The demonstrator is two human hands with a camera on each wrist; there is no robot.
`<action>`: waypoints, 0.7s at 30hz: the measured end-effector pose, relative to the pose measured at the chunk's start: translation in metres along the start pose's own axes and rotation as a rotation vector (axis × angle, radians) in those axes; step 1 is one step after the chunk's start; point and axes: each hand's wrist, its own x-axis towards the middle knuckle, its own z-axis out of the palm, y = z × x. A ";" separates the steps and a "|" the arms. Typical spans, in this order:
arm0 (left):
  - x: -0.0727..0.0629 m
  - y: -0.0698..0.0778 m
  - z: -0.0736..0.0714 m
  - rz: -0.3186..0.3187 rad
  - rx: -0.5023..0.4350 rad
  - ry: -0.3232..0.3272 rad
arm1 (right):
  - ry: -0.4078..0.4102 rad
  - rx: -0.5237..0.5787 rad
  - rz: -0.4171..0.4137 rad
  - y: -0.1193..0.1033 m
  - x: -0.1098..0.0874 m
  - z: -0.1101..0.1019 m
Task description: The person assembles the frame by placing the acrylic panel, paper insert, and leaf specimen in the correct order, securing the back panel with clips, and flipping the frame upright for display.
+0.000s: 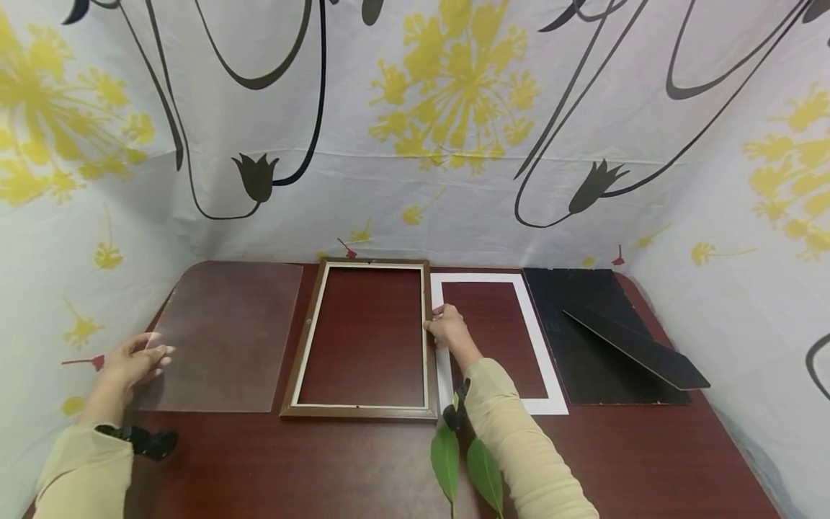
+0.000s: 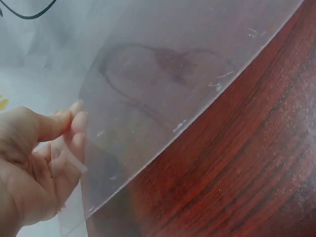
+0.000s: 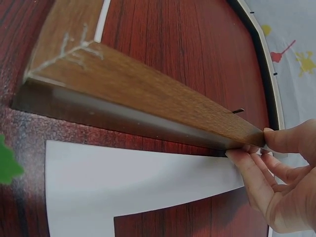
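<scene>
At the left of the table, my left hand pinches the left edge of a clear plastic sheet between thumb and fingers. In the left wrist view the sheet looks see-through and scuffed along its edge. A brown wooden picture frame lies back side up in the middle, with bare table showing through it. My right hand grips its right side, thumb on top and fingers against the outer side. The right wrist view shows the frame's mitred corner and a small metal tab.
Right of the frame lies a white mat, partly under my right forearm. Beyond it sits a black backing board with its stand flap raised. Two green leaves lie near the front. A patterned cloth hangs behind the table.
</scene>
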 end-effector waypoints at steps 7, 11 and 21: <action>-0.005 -0.004 -0.003 0.000 -0.097 0.028 | 0.023 -0.002 0.006 -0.001 0.000 0.000; -0.009 -0.005 -0.003 -0.007 -0.167 0.032 | 0.014 -0.006 0.007 -0.002 0.000 -0.001; -0.012 -0.007 -0.004 0.036 -0.267 0.002 | 0.001 -0.016 0.008 -0.002 -0.001 0.000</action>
